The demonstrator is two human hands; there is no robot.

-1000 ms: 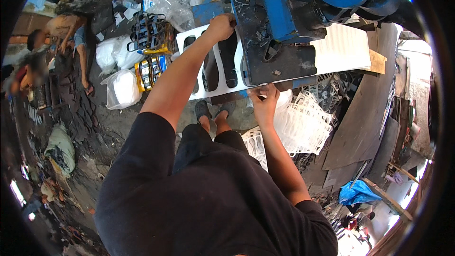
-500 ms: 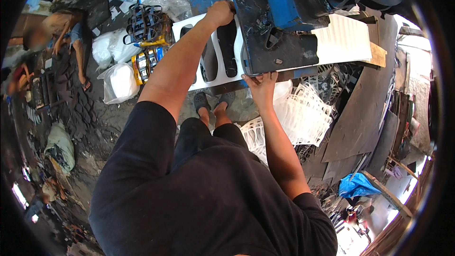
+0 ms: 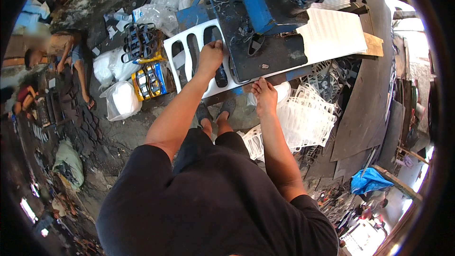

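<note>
A white sheet with long holes is being spread flat, its long way seemingly going left to right. Its holed end is being touched from above by the left hand, the nearer one. Further right, it is being covered by a black board. By its near edge, apart from the left, the right hand is being held, fingertips bunched. Whether anything is being gripped cannot be told.

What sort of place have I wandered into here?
Probably a small, cluttered workshop where shapes are cut from sheets, perhaps for footwear. It shows in the heavy blue machine, the white sheet with long, sole-like openings, and the pile of white lattice-like pieces.
</note>
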